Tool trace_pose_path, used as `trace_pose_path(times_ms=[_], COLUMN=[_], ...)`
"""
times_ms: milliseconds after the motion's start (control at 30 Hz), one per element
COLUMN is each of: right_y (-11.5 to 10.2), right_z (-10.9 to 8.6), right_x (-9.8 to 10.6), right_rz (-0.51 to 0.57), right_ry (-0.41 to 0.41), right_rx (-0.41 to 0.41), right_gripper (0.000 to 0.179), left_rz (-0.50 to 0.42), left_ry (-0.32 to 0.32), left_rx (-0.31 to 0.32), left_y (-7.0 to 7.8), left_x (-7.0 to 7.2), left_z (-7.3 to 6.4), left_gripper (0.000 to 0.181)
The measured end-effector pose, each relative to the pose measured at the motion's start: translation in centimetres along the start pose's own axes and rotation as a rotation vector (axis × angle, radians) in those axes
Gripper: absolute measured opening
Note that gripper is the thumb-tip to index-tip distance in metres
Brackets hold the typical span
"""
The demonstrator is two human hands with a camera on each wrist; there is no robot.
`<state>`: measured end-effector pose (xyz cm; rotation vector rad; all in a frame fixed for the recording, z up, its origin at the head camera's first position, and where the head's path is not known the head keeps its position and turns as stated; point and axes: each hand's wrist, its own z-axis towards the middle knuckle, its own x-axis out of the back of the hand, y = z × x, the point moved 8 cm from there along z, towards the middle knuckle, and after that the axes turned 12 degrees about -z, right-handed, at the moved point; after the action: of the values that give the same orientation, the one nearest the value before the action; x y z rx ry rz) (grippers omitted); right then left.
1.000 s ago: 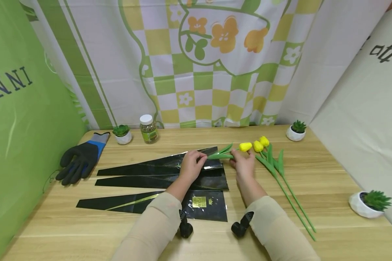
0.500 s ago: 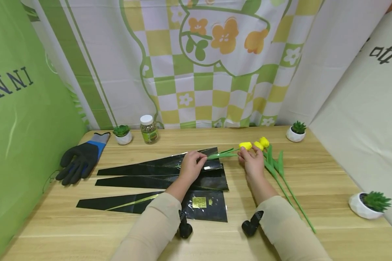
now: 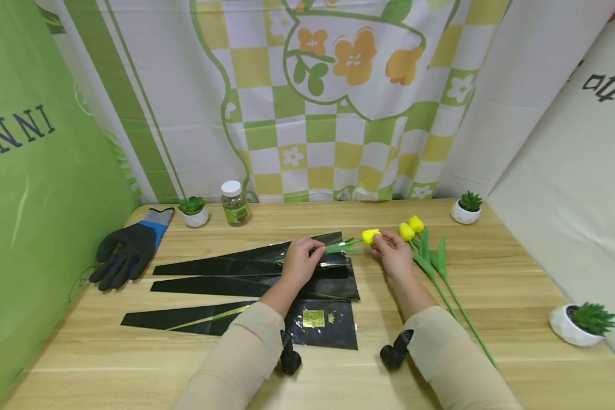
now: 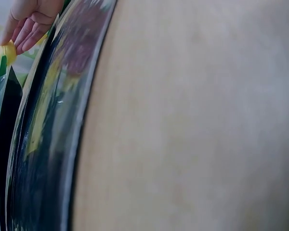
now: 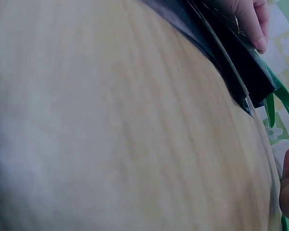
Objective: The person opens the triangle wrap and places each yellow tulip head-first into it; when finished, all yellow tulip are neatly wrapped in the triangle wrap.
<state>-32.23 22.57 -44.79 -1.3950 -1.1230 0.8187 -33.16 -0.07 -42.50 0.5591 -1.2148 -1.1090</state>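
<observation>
My left hand (image 3: 301, 262) pinches the mouth of the rearmost black flower sleeve (image 3: 246, 257). A yellow artificial tulip (image 3: 371, 236) lies with its stem inside that sleeve. Its green leaves stick partly out of the mouth, and its bud is outside to the right. My right hand (image 3: 396, 256) holds the tulip by the bud; the left wrist view has this hand (image 4: 36, 21) with a fingertip on the yellow bud (image 4: 6, 53). In the right wrist view, green leaves (image 5: 282, 96) poke from the sleeve's end.
Two more yellow tulips (image 3: 406, 231) with long stems lie right of my right hand. Two other black sleeves (image 3: 200, 286) lie nearer me. A work glove (image 3: 128, 250), a jar (image 3: 234, 203) and small potted succulents (image 3: 193, 212) stand or lie around the table's edges.
My right hand has shifted its hold from the tulip's leaves to its bud, then moved left. The bud has moved left and the leaves are deeper in the sleeve. My left hand stays put.
</observation>
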Motion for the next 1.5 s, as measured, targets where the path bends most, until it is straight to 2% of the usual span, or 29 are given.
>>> trace_pose_path(times_ms=[267, 600, 733, 900, 1167, 1500], right_y=[0.0, 0.1, 0.3, 0.4, 0.2, 0.1], right_z=[-0.4, -0.3, -0.1, -0.1, -0.1, 0.2], right_x=[-1.3, -2.9, -3.7, -4.7, -5.6, -6.6], right_rz=[0.008, -0.073, -0.06, -0.026, -0.161, -0.206], right_ry=[-0.095, -0.189, -0.234, -0.291, -0.325, -0.382], right_rx=[0.022, 0.033, 0.027, 0.012, 0.029, 0.033], right_gripper=[0.043, 0.042, 0.041, 0.041, 0.04, 0.038], left_rz=[-0.003, -0.005, 0.001, -0.009, -0.002, 0.002], left_ry=[0.001, -0.008, -0.004, -0.002, 0.009, 0.016], left_rx=[-0.008, 0.007, -0.005, 0.013, -0.003, 0.008], left_y=[-0.1, -0.1, 0.0, 0.0, 0.3, 0.3], left_x=[0.0, 0.0, 0.1, 0.1, 0.2, 0.3], left_z=[0.0, 0.1, 0.2, 0.2, 0.3, 0.4], left_gripper=[0.019, 0.02, 0.02, 0.018, 0.018, 0.017])
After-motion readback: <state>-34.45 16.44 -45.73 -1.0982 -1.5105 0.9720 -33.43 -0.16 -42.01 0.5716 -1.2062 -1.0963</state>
